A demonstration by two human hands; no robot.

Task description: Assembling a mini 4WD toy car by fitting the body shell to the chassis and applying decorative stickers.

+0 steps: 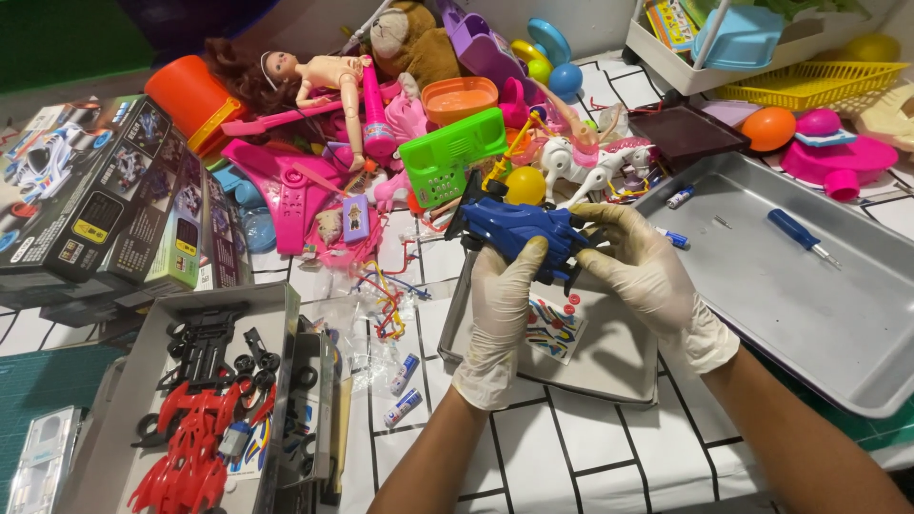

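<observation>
Blue toy race car body gripped between gloved left hand and right hand, long axis running left-right, both closed on it.

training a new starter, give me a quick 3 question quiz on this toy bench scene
1. True or false: both gloved hands hold the blue car.
2. Where does the screwdriver lie? A) in the metal tray B) in the yellow basket C) on the doll
3. Fill in: the sticker sheet lies under the ____ hand.

Key: 1 true, with left hand and right hand on it; 2 A; 3 left.
</observation>
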